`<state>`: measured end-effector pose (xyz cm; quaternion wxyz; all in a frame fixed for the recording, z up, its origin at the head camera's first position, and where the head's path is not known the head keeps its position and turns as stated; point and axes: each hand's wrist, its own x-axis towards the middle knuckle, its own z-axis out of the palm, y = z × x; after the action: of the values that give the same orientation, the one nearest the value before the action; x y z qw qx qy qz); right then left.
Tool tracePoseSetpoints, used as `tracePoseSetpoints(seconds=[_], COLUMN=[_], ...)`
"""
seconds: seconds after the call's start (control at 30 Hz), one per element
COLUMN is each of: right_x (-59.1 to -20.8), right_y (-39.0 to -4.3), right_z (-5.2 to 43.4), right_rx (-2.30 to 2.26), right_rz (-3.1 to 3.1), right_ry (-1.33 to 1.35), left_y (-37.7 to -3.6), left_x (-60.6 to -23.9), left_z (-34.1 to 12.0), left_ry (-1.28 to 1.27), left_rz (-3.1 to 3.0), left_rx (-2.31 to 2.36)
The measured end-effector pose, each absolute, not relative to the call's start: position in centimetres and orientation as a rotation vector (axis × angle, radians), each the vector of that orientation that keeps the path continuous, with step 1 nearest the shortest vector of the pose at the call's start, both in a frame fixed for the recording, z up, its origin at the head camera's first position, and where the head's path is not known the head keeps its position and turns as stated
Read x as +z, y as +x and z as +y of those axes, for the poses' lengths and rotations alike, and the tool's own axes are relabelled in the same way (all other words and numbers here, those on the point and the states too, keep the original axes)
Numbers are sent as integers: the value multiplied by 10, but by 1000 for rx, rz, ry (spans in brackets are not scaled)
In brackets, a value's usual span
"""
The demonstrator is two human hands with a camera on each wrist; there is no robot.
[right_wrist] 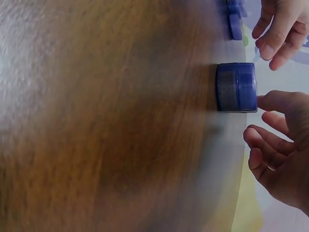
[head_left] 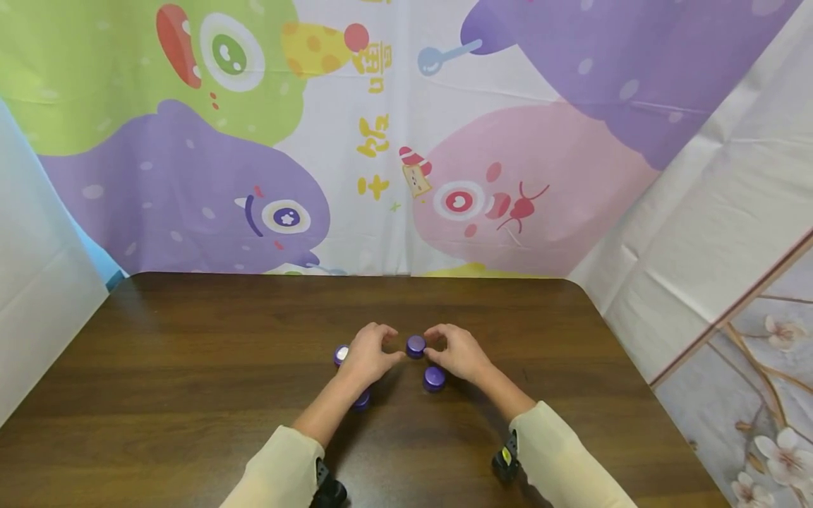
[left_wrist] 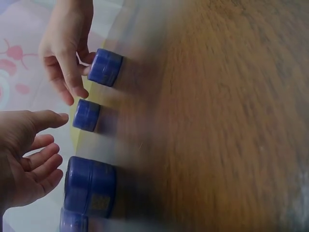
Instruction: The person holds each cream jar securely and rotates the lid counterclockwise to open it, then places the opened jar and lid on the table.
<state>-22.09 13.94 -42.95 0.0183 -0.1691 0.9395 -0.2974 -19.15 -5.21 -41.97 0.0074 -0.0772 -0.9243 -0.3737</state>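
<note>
Two small purple round jars stand between and just in front of my hands. The farther jar point(head_left: 416, 346) sits between the fingertips of both hands. Nearer to me is a second jar point(head_left: 435, 379), just below the right hand. My left hand point(head_left: 371, 353) is held with thumb and fingers apart and nothing between them. The right hand point(head_left: 459, 351) has its fingers loosely bent, thumb tip right at the farther jar's side. Left of my left hand stands a jar point(head_left: 341, 354) whose top shows white. Another jar point(head_left: 360, 400) is partly hidden under the left wrist.
All the jars stand on a dark brown wooden table point(head_left: 209, 395) with rounded far corners. A cartoon-printed curtain point(head_left: 406, 240) hangs right behind its far edge. White cloth point(head_left: 686, 233) hangs along the right side, and a flower-patterned panel point(head_left: 749, 395) is at the far right.
</note>
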Motion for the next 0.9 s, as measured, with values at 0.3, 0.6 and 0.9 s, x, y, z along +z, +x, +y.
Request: tracePoseSetpoints(seconds=[0.3,0.6,0.9], right_x=[-433,-434,-437], right_y=[-223,-222,-224], right_z=[135,135,134], right_rx=[-933,-921,-930], right_rz=[2918,2915,2888], right_ry=[-526,-497,-518], left_y=[-198,-201,-204], left_x=[-432,-433,-434], left_z=[-45,-39,-33], left_ry=[-265,-299,-325], left_rz=[-2897,-2913,-2985], left_rx=[-1139,-1004,-911])
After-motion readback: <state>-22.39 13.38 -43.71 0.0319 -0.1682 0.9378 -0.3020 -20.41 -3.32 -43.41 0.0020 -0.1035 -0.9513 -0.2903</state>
